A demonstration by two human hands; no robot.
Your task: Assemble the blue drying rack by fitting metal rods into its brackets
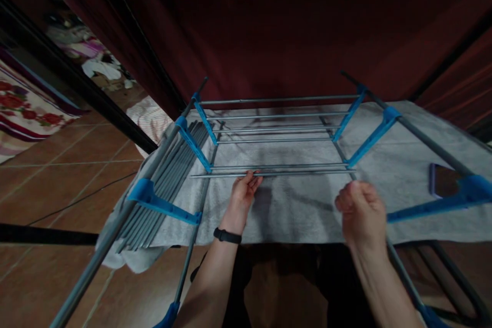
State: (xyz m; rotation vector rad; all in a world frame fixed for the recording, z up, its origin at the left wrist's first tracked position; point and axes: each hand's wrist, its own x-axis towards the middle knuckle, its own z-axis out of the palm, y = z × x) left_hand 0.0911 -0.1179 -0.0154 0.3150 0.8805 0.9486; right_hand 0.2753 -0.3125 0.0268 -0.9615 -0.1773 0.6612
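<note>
My left hand, with a black band on the wrist, pinches a loose grey rod near its left part. The rod lies level, just in front of a rack of grey tubes joined by blue plastic brackets. Several rungs span between the two sides at the far end. My right hand is closed in a fist beyond the rod's right end, in front of the right lower tube. Its fingertips are turned away, so whether it holds anything is hidden.
A bundle of loose grey rods lies on the left of the grey cloth. A phone rests on the cloth at right. Dark red panels stand behind. A thin cable crosses the tiled floor.
</note>
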